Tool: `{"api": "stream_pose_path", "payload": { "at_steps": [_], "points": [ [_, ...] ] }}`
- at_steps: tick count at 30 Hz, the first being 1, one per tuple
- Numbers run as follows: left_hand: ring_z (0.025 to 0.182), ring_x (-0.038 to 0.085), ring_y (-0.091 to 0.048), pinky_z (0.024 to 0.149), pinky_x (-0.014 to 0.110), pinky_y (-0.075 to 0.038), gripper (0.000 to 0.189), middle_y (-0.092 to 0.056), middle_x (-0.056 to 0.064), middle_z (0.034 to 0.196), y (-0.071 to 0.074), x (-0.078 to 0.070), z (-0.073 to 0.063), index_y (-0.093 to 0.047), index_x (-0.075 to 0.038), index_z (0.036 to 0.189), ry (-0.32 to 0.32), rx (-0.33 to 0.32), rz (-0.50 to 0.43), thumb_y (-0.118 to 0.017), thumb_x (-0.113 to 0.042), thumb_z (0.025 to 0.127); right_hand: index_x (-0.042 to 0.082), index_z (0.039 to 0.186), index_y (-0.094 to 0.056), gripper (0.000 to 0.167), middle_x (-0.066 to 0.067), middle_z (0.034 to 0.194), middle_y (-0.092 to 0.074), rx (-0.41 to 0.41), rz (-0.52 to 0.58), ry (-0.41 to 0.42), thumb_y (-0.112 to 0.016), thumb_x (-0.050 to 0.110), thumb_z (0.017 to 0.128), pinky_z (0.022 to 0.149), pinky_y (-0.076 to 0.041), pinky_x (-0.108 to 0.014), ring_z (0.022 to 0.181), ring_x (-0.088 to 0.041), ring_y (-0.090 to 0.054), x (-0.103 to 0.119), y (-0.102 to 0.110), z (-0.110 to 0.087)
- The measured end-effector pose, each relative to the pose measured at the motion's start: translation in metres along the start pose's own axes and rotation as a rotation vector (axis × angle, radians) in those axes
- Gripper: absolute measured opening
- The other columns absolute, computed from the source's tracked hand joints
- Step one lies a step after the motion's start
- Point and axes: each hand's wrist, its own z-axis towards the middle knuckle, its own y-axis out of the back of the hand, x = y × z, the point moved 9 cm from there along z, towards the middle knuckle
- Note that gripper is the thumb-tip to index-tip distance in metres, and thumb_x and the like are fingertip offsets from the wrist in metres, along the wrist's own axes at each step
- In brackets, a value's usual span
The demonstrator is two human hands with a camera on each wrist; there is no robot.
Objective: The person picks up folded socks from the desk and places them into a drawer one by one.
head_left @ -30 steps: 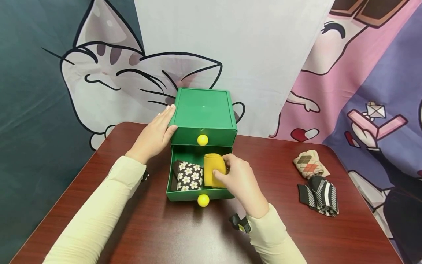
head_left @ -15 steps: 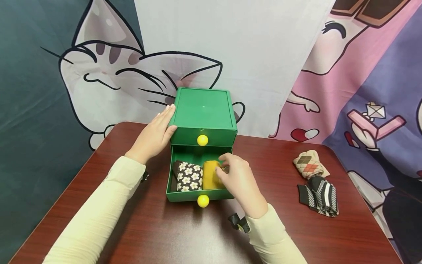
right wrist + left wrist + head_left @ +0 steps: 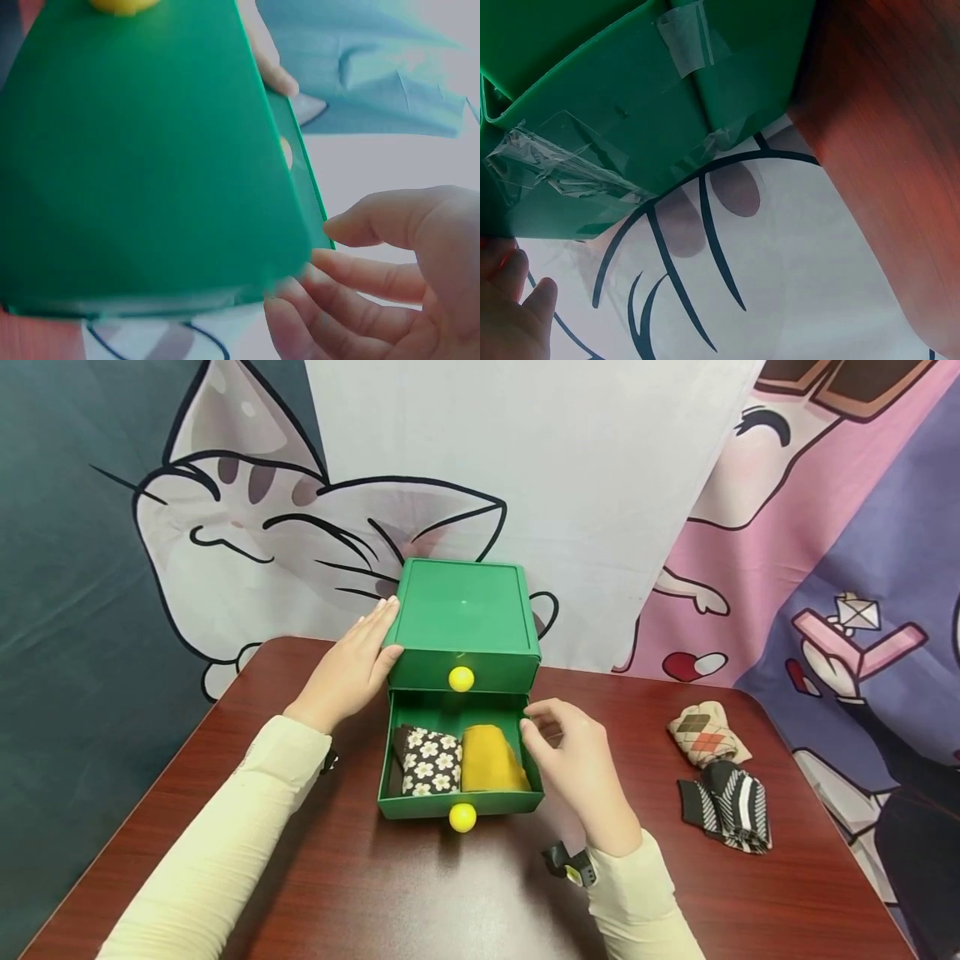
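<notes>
A small green drawer cabinet [image 3: 463,610] stands on the table, its lower drawer [image 3: 420,808] pulled out. Inside lie folded black socks with white flowers [image 3: 432,762] on the left and folded mustard-yellow socks [image 3: 489,762] on the right. My left hand [image 3: 347,670] rests with straight fingers against the cabinet's upper left side; only part of it shows in the left wrist view. Holding nothing, my right hand [image 3: 576,768] is at the drawer's right side, fingers loosely bent. The right wrist view has its fingertips [image 3: 337,229] close to the drawer's edge.
On the right of the brown table [image 3: 360,893] lie beige argyle socks [image 3: 705,732] and, just in front of them, black-and-white striped socks [image 3: 731,806]. Yellow ball knobs [image 3: 462,817] stick out from the drawer fronts. A cartoon-printed cloth [image 3: 570,485] hangs behind.
My right hand has let go of the mustard-yellow socks and drawn away to the right, out of the drawer. The socks now lie beside the floral pair. My left hand stays put.
</notes>
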Motion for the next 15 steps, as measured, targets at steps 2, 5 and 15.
{"api": "stream_pose_path", "payload": {
  "at_steps": [2, 5, 15],
  "points": [
    [0.151, 0.035, -0.027, 0.126, 0.043, -0.016, 0.061, -0.028, 0.017, 0.164, 0.000, 0.000, 0.000, -0.026, 0.001, 0.159, 0.000, -0.001, 0.001, -0.040, -0.034, 0.111, 0.005, 0.104, -0.074, 0.013, -0.003, 0.090, -0.070, -0.024, -0.008, 0.021, -0.072, 0.011, 0.093, 0.072, -0.060, -0.038, 0.080, -0.017, -0.067, -0.004, 0.006, -0.001],
    [0.151, 0.035, -0.027, 0.126, 0.043, -0.016, 0.061, -0.028, 0.017, 0.164, 0.000, 0.000, 0.000, -0.026, 0.001, 0.159, -0.002, -0.002, 0.001, -0.041, -0.034, 0.111, 0.008, 0.102, -0.074, 0.011, -0.002, 0.089, -0.070, -0.041, -0.006, 0.059, -0.074, 0.009, 0.092, 0.070, -0.060, -0.038, 0.078, -0.014, -0.066, -0.008, 0.011, -0.004],
    [0.151, 0.035, -0.027, 0.126, 0.042, -0.016, 0.061, -0.028, 0.018, 0.164, 0.000, 0.001, 0.000, -0.026, 0.001, 0.159, -0.004, 0.000, 0.002, -0.040, -0.034, 0.111, 0.010, 0.102, -0.073, 0.014, 0.009, 0.086, -0.066, 0.029, 0.090, 0.229, -0.077, 0.005, 0.089, 0.062, -0.058, -0.024, 0.073, -0.005, -0.062, 0.019, 0.011, -0.033]
  ]
}}
